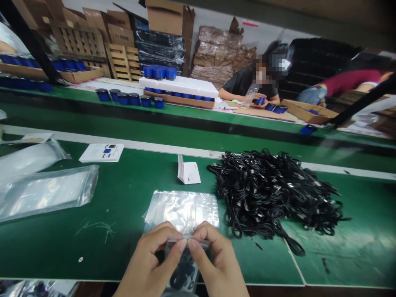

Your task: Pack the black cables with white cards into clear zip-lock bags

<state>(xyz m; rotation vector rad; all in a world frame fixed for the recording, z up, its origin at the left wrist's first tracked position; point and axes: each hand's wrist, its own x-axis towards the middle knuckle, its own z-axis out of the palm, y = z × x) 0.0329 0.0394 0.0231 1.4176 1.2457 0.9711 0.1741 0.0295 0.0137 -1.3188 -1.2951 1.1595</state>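
Note:
My left hand (151,258) and my right hand (213,258) pinch the top edge of a small clear zip bag (185,264) between thumbs and forefingers. A coiled black cable (182,272) lies inside that bag. Just beyond my fingers is a stack of clear plastic bags (182,210), nearly touching both hands. To the right sits a large loose heap of black cables (272,194). A small white folded booklet (188,173) stands propped at the heap's left side.
Two large clear plastic bags (43,192) lie at the left of the green workbench (77,239), with a white leaflet (101,152) behind them. Beyond a raised white strip, a co-worker (250,84) sits among blue-lidded containers (130,99). Cardboard boxes and pallets (120,53) stand behind.

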